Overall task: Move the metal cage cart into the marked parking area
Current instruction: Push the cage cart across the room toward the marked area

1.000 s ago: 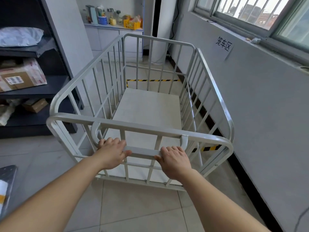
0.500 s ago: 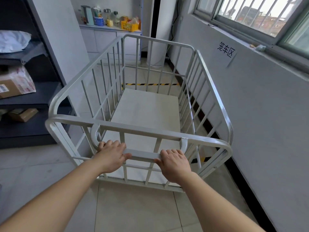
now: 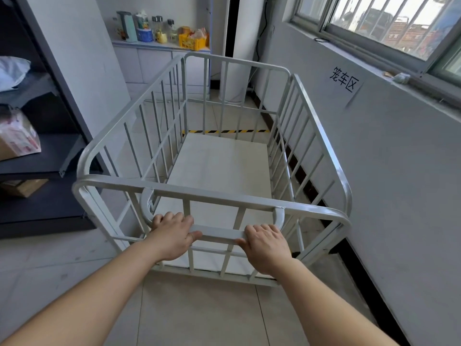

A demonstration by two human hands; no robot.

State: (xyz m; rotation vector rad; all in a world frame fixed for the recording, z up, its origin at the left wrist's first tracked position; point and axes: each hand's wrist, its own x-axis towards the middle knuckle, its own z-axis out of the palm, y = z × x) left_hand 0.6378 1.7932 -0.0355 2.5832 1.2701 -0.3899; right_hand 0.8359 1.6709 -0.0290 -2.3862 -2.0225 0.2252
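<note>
A white metal cage cart [image 3: 321, 128] with barred sides and an empty flat floor stands in front of me, close along the right wall. My left hand [image 3: 172, 236] and my right hand [image 3: 265, 245] both grip its low handle bar [image 3: 217, 232] at the near end. A yellow-and-black striped tape line [image 3: 224, 131] crosses the floor just beyond the cart's far end. A paper sign with black characters [image 3: 345, 82] is stuck on the wall beside the cart.
A dark shelving unit [image 3: 50, 168] with cardboard boxes stands close on the left. A white pillar [image 3: 82, 58] rises behind it. A counter [image 3: 159, 44] with a kettle, jars and a yellow crate lies ahead. A barred window [image 3: 389, 23] runs above the right wall.
The cart has rolled forward along the right wall toward the far tape line; the shelving has slid back on the left. The near striped tape by the wall is now hidden. Both hands keep their grip.
</note>
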